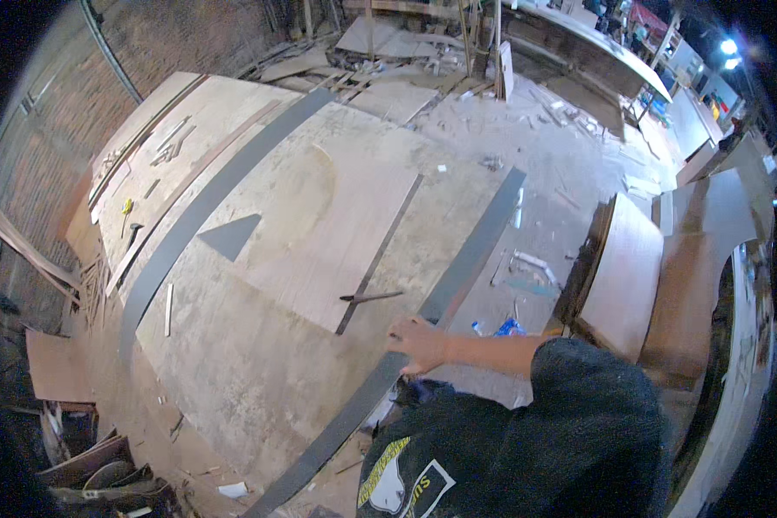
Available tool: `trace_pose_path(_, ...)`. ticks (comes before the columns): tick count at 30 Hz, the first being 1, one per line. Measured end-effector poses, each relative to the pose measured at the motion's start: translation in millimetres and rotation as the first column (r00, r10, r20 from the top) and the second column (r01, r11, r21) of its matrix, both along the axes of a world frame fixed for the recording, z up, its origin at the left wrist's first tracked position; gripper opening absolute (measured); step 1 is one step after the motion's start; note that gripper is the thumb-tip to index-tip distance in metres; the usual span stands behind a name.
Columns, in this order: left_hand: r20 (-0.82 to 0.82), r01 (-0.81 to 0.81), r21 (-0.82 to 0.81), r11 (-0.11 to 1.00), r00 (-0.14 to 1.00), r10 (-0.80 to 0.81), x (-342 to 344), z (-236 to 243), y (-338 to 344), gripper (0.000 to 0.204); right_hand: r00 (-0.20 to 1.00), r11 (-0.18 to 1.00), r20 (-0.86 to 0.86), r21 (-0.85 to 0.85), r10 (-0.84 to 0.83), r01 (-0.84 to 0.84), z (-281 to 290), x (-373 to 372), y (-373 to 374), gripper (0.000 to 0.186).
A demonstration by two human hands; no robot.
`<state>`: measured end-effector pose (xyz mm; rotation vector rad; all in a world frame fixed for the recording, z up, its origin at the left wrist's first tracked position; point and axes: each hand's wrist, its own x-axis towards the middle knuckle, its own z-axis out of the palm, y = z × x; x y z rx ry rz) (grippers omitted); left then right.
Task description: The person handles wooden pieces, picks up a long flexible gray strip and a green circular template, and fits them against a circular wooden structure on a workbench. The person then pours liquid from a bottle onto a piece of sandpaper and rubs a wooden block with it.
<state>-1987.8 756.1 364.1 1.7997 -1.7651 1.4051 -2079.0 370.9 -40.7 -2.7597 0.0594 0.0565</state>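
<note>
My right hand [419, 343] lies across a long dark grey strip [470, 255], its fingers apart and spread over the strip's left edge. The strip runs along the right side of a large pale board [233, 380]. Just beyond my fingers, a slim dark tool [371, 297], its kind unclear, rests across the edge of a pinkish wood sheet [337, 233]. A narrow dark strip [380, 255] borders that sheet. My left hand is out of view.
Another long grey strip [203, 203] crosses the board's left side, near a grey triangular piece [231, 236]. A hammer [132, 233] and a yellow-handled tool [127, 207] lie at the left. Curved panels [626, 263] stand at the right; scraps [104, 462] fill the lower left.
</note>
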Motion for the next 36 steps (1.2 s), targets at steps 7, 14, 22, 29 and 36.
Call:
trace_pose_path(7,-0.203,-0.103,-0.086,0.991,0.976,0.084,28.0,-36.4,-17.9,0.018,1.0,0.999,0.009,-0.041,0.018,-0.018,11.2,-0.1,1.0,0.065)
trace_pose_path(14,-0.283,-0.209,-0.117,0.971,0.944,0.17,33.1,-49.0,3.6,0.017,0.997,0.997,-0.032,-0.016,0.076,-0.077,8.8,17.1,0.7,0.063)
trace_pose_path(22,-0.329,-0.315,-0.164,0.935,0.911,0.249,18.4,-58.5,70.4,0.017,0.993,0.99,-0.036,-0.087,0.108,-0.111,28.2,24.6,39.0,0.061)
trace_pose_path(29,-0.358,-0.461,-0.242,0.854,0.86,0.362,-12.9,-66.9,193.5,0.017,0.983,0.982,0.081,-0.106,0.168,-0.159,26.1,12.8,131.4,0.055)
trace_pose_path(36,-0.393,-0.671,-0.353,0.652,0.739,0.548,-83.9,-78.0,394.5,0.017,0.929,0.952,0.213,-0.028,0.304,-0.305,16.3,33.0,295.1,0.047)
